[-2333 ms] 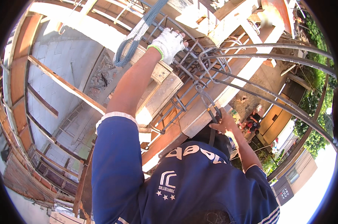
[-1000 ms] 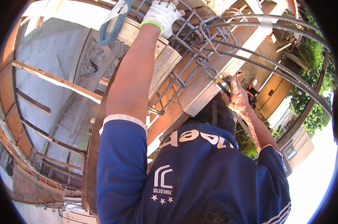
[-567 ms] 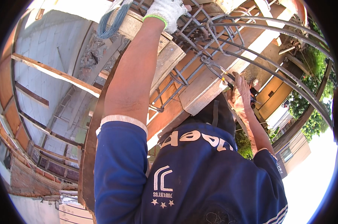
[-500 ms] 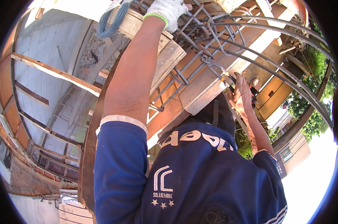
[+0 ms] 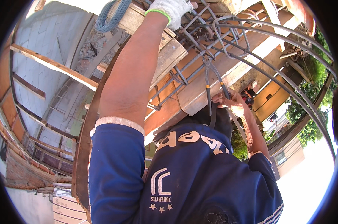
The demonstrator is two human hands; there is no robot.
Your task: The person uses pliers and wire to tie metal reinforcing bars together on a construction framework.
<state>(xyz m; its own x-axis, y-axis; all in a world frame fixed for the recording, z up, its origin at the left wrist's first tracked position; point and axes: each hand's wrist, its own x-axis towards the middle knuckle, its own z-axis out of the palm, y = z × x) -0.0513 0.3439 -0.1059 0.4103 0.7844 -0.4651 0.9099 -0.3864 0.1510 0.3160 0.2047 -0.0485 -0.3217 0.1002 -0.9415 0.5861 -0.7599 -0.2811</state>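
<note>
Wooden formwork (image 5: 199, 93) | left hand (image 5: 172, 9) grips rebar cage (image 5: 221, 41) | right hand (image 5: 230, 104) grips pincers (image 5: 212, 80)

No packages, signs or screens, only white lettering and emblem on blue shirt (image 5: 191, 175)

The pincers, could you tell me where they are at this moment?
In the head view the pincers are right of centre, gripped by the bare right hand, their jaws up at the rebar cage.
</note>
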